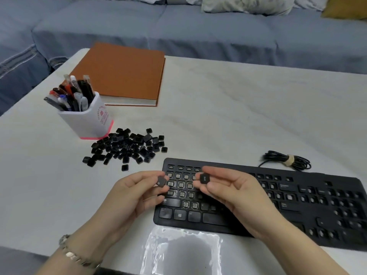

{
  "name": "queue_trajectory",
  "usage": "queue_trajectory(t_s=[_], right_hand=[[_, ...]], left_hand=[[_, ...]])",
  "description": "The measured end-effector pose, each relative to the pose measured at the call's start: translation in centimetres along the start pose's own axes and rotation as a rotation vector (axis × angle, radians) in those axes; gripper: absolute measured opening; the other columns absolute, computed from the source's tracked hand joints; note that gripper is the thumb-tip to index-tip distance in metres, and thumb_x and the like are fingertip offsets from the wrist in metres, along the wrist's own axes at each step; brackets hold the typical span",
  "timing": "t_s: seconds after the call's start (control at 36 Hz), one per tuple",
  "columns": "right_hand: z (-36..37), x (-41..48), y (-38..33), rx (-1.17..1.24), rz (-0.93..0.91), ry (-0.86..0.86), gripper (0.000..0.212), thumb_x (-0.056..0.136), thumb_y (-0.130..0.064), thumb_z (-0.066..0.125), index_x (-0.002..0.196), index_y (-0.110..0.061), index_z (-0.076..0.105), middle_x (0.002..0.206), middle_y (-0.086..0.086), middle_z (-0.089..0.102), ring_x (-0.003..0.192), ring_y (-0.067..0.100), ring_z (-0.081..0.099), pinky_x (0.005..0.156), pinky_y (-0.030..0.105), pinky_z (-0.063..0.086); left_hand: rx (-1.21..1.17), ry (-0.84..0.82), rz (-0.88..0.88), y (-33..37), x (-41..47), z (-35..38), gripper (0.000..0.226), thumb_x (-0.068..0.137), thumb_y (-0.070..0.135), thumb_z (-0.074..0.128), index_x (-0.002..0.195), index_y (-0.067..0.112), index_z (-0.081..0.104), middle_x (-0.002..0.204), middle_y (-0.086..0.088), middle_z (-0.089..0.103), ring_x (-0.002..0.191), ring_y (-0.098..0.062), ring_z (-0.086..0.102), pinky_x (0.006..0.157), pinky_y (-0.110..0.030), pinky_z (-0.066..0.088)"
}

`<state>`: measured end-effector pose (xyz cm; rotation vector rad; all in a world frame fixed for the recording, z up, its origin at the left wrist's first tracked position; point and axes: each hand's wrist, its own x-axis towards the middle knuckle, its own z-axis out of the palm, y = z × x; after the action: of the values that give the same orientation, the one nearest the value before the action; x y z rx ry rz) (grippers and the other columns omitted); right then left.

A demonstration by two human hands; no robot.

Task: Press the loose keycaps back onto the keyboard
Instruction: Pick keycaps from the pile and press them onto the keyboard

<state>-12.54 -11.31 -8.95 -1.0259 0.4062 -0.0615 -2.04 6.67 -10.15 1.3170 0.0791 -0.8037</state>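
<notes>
A black keyboard lies on the white table, most of its key seats bare; a few bottom-row keys are in place. My left hand pinches a small black keycap above the keyboard's left end. A second black keycap is pinched between thumb and fingers of my right hand, just to the right of the first. Both caps hover over the left key rows. A heap of loose black keycaps lies on the table to the left of the keyboard.
A white pen holder full of pens stands behind the heap. An orange-brown book lies beyond it. The keyboard's coiled black cable rests at back right. A clear plastic bag lies at the front edge. A blue sofa runs behind the table.
</notes>
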Motion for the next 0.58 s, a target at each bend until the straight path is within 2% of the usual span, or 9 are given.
queue_trajectory(t_s=[0.14,0.28,0.42,0.47,0.58], right_hand=[[-1.0,-0.8,-0.4,-0.071,-0.014,0.021,0.035,0.054,-0.013,0.072,0.088,-0.011,0.072,0.092,0.013,0.072,0.088,0.025,0.069,0.075,0.019,0.053],[-2.1,-1.5,-0.8,-0.173,-0.031,0.092,0.029,0.069,0.008,0.068,0.091,-0.010,0.067,0.085,0.011,0.072,0.084,0.022,0.070,0.073,0.017,0.053],[-4.3,-2.6,-0.4,-0.228,-0.042,0.232,0.024,0.068,0.008,0.070,0.085,-0.009,0.066,0.078,0.015,0.071,0.079,0.030,0.069,0.071,0.024,0.056],[-5.6,-3.2,-0.3,-0.251,-0.045,0.280,0.023,0.071,0.010,0.068,0.086,-0.008,0.065,0.070,0.008,0.071,0.071,0.024,0.070,0.066,0.021,0.056],[-8.9,-4.8,-0.5,-0.542,-0.079,0.387,0.031,0.074,0.006,0.068,0.090,-0.021,0.068,0.058,-0.004,0.066,0.058,0.007,0.064,0.067,0.012,0.050]], left_hand=[[0.023,-0.001,-0.024,-0.3,0.0,1.5,0.020,0.081,0.005,0.056,0.080,0.009,0.075,0.093,-0.010,0.073,0.071,-0.013,0.069,0.054,-0.019,0.053],[0.100,0.013,-0.031,-0.7,-0.2,3.5,0.020,0.086,-0.001,0.053,0.086,0.007,0.072,0.089,-0.009,0.073,0.070,-0.011,0.069,0.052,-0.017,0.052],[0.243,-0.030,0.001,-2.1,-0.1,5.8,0.020,0.086,-0.003,0.055,0.089,0.009,0.071,0.085,-0.004,0.074,0.066,-0.005,0.066,0.052,-0.013,0.049],[0.297,-0.061,0.027,-2.9,0.0,6.8,0.020,0.085,-0.002,0.056,0.087,0.010,0.071,0.082,-0.004,0.074,0.063,-0.003,0.064,0.052,-0.013,0.049],[0.401,-0.101,0.106,-4.5,0.6,9.0,0.019,0.082,-0.005,0.060,0.084,0.012,0.070,0.075,-0.005,0.073,0.060,-0.004,0.063,0.053,-0.013,0.049]])
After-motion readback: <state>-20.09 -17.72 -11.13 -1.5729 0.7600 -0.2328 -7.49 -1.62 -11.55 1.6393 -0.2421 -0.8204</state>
